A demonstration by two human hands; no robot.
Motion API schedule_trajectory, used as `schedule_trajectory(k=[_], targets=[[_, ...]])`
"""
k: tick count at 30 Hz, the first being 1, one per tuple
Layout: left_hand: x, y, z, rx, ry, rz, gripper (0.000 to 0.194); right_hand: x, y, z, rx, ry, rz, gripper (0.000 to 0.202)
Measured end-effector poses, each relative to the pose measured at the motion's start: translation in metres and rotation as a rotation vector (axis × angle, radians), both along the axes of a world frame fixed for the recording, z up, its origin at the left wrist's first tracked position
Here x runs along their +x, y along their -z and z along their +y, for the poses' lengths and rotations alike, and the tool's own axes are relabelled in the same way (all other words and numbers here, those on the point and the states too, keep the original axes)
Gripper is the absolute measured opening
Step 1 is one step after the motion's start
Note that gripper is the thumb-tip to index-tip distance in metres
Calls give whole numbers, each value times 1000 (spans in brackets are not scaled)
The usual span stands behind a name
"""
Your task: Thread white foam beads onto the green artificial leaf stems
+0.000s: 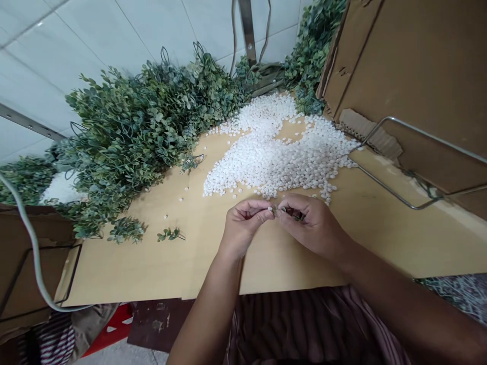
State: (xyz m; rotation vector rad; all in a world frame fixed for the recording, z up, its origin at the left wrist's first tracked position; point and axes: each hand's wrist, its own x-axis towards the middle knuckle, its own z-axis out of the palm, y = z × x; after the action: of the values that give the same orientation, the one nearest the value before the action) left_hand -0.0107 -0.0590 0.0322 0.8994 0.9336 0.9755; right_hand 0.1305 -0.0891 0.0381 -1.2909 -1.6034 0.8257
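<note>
My left hand point(243, 223) pinches a small white piece point(270, 209) between thumb and forefinger. Fingertip to fingertip with it, my right hand point(314, 220) is closed on a small green sprig point(299, 216), mostly covered by the fingers. Both hands are just above the table, at the near side of a wide heap of small white pieces point(274, 162). Left of my hands, a loose leafy sprig point(169, 234) lies on the tabletop, with a bushier sprig point(127, 229) beside it.
A large pile of artificial greenery point(144, 116) stands along the tiled wall at the left and back. At the right are a cardboard box point(414, 76) and a bent metal rod frame point(437, 138). A pale cable point(32, 238) hangs at the left, near a person's striped clothing point(57, 339).
</note>
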Motion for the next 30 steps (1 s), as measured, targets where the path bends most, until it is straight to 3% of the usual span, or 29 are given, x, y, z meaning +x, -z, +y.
schedule_trajectory(k=[6, 13, 24, 27, 30], targets=[[-1, -1, 3, -8, 15, 82, 20, 3, 3, 0, 55, -41, -55, 20], [0, -1, 3, -54, 68, 142, 23, 2, 9, -1, -70, -33, -37, 18], [1, 1, 4, -52, 76, 115, 24, 3, 10, 1, -89, -63, -37, 19], [0, 1, 7, -25, 68, 67, 25, 4, 9, 2, -34, -55, -38, 17], [-1, 2, 8, 0, 38, 26, 29, 7, 1, 2, 123, 4, 24, 12]])
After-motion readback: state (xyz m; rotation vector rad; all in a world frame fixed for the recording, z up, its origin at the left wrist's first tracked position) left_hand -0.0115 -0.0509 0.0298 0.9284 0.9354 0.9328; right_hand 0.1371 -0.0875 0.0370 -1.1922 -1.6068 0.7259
